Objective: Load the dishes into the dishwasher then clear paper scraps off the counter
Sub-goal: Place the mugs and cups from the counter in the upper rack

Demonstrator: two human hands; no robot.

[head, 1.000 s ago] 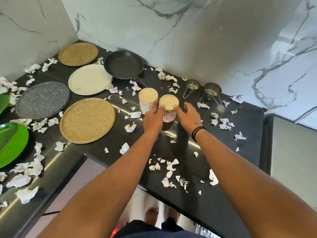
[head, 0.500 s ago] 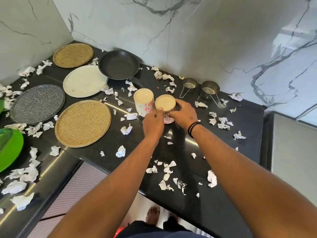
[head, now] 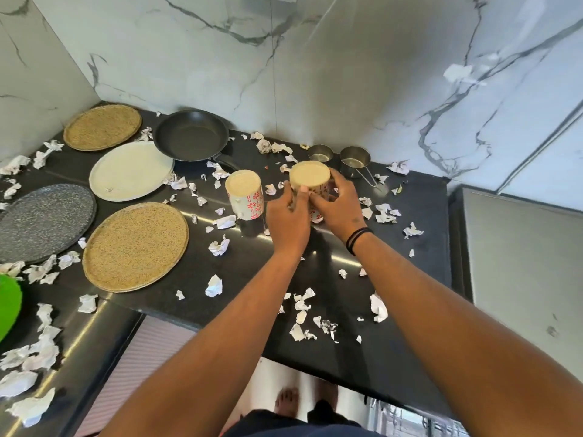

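Two white cups with a red flower pattern stand upside down on the black counter (head: 252, 257). My right hand (head: 336, 206) grips the right cup (head: 309, 178) round its side, and my left hand (head: 288, 220) holds the same cup from the left. The left cup (head: 244, 193) stands free beside them. Torn paper scraps (head: 218, 247) lie scattered all over the counter. Left of the cups lie two woven round plates (head: 135, 247), a cream plate (head: 131, 170), a speckled grey plate (head: 44, 222) and a black frying pan (head: 192, 135).
Two small steel measuring cups (head: 355, 159) stand by the marble wall behind the held cup. A green plate (head: 8, 305) shows at the left edge. A grey appliance surface (head: 520, 279) adjoins the counter on the right. My bare feet show on the floor below the counter edge.
Both hands have closed round the right cup. It now sits higher and further from the left cup than a second ago.
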